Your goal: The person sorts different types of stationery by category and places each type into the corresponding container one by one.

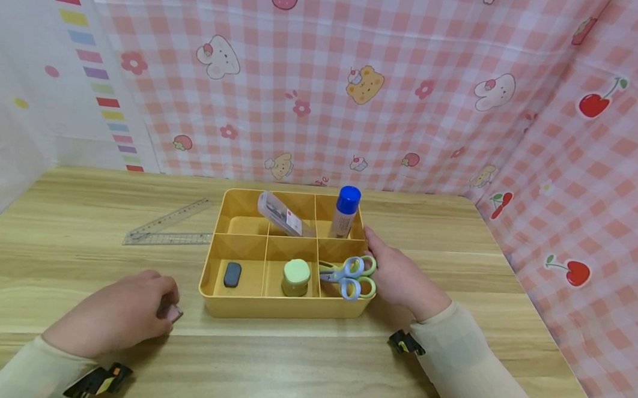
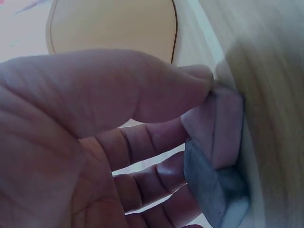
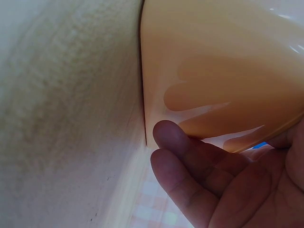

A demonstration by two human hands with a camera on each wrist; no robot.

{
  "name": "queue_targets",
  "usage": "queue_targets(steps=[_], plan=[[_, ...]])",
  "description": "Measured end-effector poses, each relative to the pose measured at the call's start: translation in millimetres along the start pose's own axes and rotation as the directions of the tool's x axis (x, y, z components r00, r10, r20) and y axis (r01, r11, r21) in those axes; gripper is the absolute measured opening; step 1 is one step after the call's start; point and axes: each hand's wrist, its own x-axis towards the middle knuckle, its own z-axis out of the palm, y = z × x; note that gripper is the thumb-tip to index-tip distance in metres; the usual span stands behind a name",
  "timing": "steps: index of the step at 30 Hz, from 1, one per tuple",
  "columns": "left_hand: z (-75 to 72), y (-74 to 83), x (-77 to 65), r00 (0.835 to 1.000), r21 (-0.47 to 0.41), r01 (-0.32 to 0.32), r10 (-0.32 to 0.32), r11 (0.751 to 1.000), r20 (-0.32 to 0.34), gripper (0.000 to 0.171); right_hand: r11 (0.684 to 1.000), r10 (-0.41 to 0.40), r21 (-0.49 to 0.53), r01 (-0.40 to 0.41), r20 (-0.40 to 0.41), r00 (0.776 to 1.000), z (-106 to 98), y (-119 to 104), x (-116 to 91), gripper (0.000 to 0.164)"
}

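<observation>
Nearest to the head camera come two pale sleeves [image 1: 475, 357], with a dark band at each wrist. The left hand [image 1: 124, 309] is low over the tabletop [image 1: 310, 373]; its grip is nearly closed, with thumb and fingers pinching a pinkish block [image 2: 225, 128]. Against this block leans a grey block [image 2: 204, 185], touching the other fingers. The right hand [image 1: 401, 281] rests at the right wall of the yellow box [image 1: 286, 309], its grip loose, fingers extended along the outside.

The box has six compartments. At the front, from left to right, are a dark eraser [image 1: 232, 274], a green-lidded pot [image 1: 295, 276] and two pairs of scissors [image 1: 342, 275], handles toward the right rim. Behind, a clear case [image 1: 280, 214] leans tilted over the left divider, and a blue-capped glue stick [image 1: 345, 212] stands in the right corner. Left of the box lies a transparent folding ruler [image 1: 176, 238].
</observation>
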Motion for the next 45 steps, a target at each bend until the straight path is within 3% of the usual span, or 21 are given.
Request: queue_targets(steps=[9,19,28,35,45], plan=[[3.1,4.9,1.0,0.999,0.02,-0.024,0.024,1.0,-0.025,0.012,1.0,0.007,0.01,-0.007,0.006,1.0,0.5,0.1,0.0,0.058],[8.0,4.4,0.5,0.98,0.076,-0.133,0.143,0.988,-0.14,0.015,1.0,0.004,0.013,-0.004,0.007,1.0,0.0,-1.1,-0.2,0.058],[8.3,6.1,3.0,0.975,0.064,-0.14,0.149,0.988,-0.164,0.016,1.0,0.009,0.012,-0.009,0.012,1.0,-0.2,-1.6,-0.4,0.058],[6.4,8.8,3.2,0.97,0.004,-0.155,0.153,0.988,-0.188,0.016,1.0,0.009,0.006,-0.009,0.01,1.0,-0.3,-0.3,-0.3,0.058],[5.7,9.3,5.2,0.98,-0.035,-0.135,0.129,0.99,-0.154,0.014,1.0,0.01,0.01,-0.01,0.008,1.0,0.6,0.5,0.0,0.058]])
